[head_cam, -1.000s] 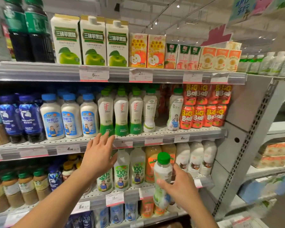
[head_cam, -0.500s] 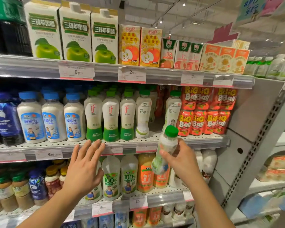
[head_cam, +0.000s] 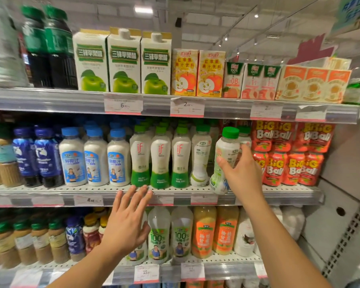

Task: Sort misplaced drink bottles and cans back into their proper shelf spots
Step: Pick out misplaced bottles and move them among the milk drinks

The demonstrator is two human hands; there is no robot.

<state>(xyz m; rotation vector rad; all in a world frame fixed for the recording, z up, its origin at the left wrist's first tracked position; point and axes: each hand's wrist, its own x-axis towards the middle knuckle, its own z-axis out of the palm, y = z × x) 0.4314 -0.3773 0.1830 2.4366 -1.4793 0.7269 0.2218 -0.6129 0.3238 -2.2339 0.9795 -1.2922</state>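
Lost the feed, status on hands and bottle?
Right hand grips green-cap bottle, tilted at middle shelf edge. Left hand open, empty. Same-cap bottle behind the slot.

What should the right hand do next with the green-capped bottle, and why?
Probably ease the green-capped bottle back into the gap beside the white coconut bottle and set it upright. The right hand holds it tilted at the middle shelf edge, base overhanging.

Bottle (head_cam: 223,161) higher, seemingly at middle shelf (head_cam: 279,193)
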